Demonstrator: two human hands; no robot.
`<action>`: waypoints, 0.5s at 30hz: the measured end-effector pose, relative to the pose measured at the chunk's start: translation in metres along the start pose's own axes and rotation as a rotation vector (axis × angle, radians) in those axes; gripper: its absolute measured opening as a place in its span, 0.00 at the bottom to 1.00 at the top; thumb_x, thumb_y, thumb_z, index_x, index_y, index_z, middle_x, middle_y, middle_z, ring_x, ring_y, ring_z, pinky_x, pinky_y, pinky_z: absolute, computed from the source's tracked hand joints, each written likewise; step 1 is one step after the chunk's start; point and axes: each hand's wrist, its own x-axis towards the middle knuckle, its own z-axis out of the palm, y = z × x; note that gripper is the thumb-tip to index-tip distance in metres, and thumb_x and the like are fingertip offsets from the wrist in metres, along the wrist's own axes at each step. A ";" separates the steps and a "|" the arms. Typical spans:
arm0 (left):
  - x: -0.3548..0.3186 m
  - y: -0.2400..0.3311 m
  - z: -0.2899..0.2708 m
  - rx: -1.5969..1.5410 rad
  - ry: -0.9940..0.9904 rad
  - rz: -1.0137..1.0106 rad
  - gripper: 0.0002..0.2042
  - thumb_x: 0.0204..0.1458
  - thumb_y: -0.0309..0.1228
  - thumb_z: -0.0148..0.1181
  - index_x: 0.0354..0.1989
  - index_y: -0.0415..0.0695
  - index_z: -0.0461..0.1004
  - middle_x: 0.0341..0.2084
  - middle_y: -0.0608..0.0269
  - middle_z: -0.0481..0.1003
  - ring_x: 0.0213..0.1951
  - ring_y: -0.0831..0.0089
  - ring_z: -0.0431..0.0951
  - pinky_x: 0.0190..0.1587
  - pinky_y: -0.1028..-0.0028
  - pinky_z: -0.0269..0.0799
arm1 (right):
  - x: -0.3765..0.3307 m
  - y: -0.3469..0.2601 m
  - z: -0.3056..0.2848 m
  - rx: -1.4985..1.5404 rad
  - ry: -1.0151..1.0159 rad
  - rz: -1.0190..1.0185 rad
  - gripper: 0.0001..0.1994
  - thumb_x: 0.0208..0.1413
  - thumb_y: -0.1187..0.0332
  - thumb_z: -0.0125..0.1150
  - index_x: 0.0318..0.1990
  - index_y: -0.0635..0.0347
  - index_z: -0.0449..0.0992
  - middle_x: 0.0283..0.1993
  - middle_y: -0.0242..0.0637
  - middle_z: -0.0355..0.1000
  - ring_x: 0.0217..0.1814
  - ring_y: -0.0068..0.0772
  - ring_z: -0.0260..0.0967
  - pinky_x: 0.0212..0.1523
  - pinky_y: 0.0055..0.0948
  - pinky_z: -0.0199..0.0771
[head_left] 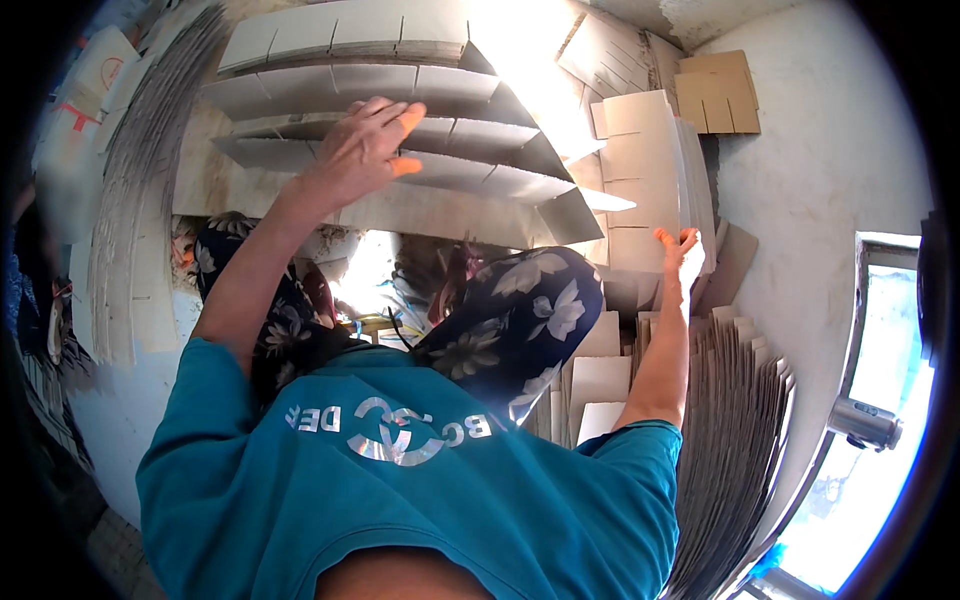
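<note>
Several slotted cardboard strips (335, 82) stand on edge in rows in front of me, crossed at their right ends by a slanting cardboard piece (545, 165). My left hand (365, 150) is over the nearer rows, its thumb and index finger spread apart, both tipped with orange finger covers. Whether it touches a strip I cannot tell. Off to the right, my right hand (684, 258) pinches the lower edge of a pale slotted cardboard sheet (640, 165) that leans at the front of an upright stack. An orange cover shows on that hand too.
A tall pile of cardboard strips (150, 180) is on the left. More cardboard sheets (735, 410) stand packed at my lower right, beside the wall. Brown slotted pieces (717, 92) lean in the far right corner. A window (880, 400) and a metal cylinder (865, 424) are at the right.
</note>
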 end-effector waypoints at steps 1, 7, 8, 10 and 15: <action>-0.006 -0.006 -0.003 0.006 -0.047 -0.066 0.25 0.44 0.31 0.65 0.53 0.41 0.69 0.48 0.52 0.72 0.53 0.56 0.69 0.55 0.64 0.65 | 0.000 -0.007 -0.006 0.040 -0.044 0.003 0.24 0.38 0.58 0.72 0.33 0.58 0.61 0.29 0.36 0.61 0.29 0.35 0.58 0.37 0.29 0.62; -0.023 -0.041 0.009 -0.104 -0.254 -0.125 0.17 0.42 0.26 0.64 0.44 0.38 0.74 0.35 0.52 0.74 0.41 0.57 0.74 0.43 0.65 0.69 | -0.001 -0.072 -0.061 0.390 0.268 -0.264 0.16 0.55 0.68 0.62 0.49 0.65 0.71 0.39 0.38 0.76 0.36 0.25 0.68 0.39 0.22 0.70; -0.022 -0.036 0.010 -0.142 -0.237 -0.120 0.17 0.42 0.26 0.64 0.43 0.39 0.75 0.33 0.52 0.74 0.40 0.57 0.74 0.43 0.65 0.69 | -0.011 -0.089 -0.083 0.402 0.286 -0.326 0.18 0.56 0.71 0.60 0.54 0.63 0.70 0.39 0.37 0.76 0.36 0.22 0.68 0.40 0.20 0.70; -0.027 -0.031 0.012 -0.208 -0.207 -0.146 0.15 0.43 0.27 0.63 0.42 0.39 0.76 0.30 0.52 0.74 0.38 0.57 0.74 0.42 0.64 0.70 | -0.037 -0.146 -0.109 0.736 0.067 -0.319 0.20 0.56 0.73 0.59 0.56 0.62 0.69 0.40 0.34 0.77 0.38 0.18 0.69 0.42 0.17 0.69; -0.037 -0.027 0.026 -0.250 -0.122 -0.096 0.14 0.44 0.29 0.62 0.41 0.41 0.77 0.30 0.52 0.75 0.39 0.56 0.75 0.44 0.63 0.70 | -0.078 -0.218 -0.105 0.573 -0.242 -0.532 0.26 0.54 0.77 0.59 0.62 0.57 0.64 0.44 0.32 0.76 0.42 0.14 0.68 0.46 0.17 0.68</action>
